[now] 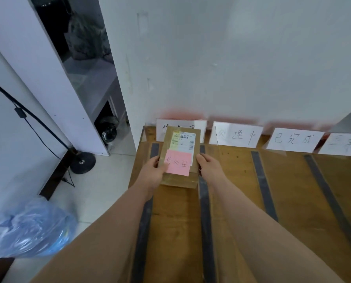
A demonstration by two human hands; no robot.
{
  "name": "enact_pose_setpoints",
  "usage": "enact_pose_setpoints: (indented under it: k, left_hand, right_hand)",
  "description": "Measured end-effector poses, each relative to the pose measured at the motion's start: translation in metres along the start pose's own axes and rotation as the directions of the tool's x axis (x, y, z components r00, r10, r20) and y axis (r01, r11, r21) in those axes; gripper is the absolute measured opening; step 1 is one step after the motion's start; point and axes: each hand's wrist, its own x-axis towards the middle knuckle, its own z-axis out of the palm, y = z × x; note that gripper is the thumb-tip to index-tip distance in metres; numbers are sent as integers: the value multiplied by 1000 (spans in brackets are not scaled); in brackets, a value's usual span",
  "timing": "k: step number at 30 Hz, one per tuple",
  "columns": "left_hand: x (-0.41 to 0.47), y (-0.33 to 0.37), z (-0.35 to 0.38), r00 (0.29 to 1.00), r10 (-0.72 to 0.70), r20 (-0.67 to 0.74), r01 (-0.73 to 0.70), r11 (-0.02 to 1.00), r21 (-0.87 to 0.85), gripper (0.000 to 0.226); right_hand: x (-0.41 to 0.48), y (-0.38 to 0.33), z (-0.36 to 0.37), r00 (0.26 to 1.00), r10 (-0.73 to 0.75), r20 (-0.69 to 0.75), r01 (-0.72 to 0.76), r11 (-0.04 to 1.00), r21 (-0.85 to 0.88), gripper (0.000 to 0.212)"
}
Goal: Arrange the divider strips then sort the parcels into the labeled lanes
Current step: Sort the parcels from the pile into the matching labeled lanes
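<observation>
A brown cardboard parcel (178, 139) with a shipping label and a pink note sits on top of another brown parcel (178, 182) in the leftmost lane of the wooden table (293, 190). My left hand (153, 170) grips the top parcel's left edge and my right hand (208, 166) grips its right edge. Dark divider strips (205, 211) (263, 184) (330, 201) run front to back and split the table into lanes. White lane labels (237, 135) (295, 139) (344, 145) lean against the wall; the leftmost label (162, 129) is partly hidden by the parcel.
A white wall stands right behind the labels. To the left, on the tiled floor, are a black lamp base (82, 162) with its pole and cable, a blue plastic bag (31, 229), and a dark gap with shelving.
</observation>
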Motion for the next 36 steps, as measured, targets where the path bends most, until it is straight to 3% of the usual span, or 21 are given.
enact_pose_setpoints:
  k: [6, 13, 23, 29, 34, 36]
  left_hand:
    - [10, -7, 2, 1000, -17, 16, 17, 1000, -5, 41]
    - [14, -11, 2, 1000, -9, 26, 10, 1000, -15, 42]
    - [17, -13, 6, 999, -4, 44, 4, 1000, -10, 43]
    - [17, -11, 8, 999, -14, 39, 13, 1000, 22, 41]
    - [8, 5, 5, 989, 136, -65, -118, 966, 229, 51]
    - [3, 15, 4, 970, 242, -32, -220, 922, 320, 42]
  right_hand:
    - [8, 2, 7, 999, 26, -33, -26, 1000, 1, 9]
    - [14, 3, 11, 999, 35, -20, -36, 999, -24, 19]
    - [25, 16, 12, 998, 41, -55, -43, 998, -40, 14]
    - [22, 15, 9, 997, 6, -75, -16, 990, -139, 13]
    - [4, -2, 5, 986, -117, -117, 74, 944, -322, 42]
    - [-12, -14, -2, 970, -202, -132, 139, 914, -382, 47]
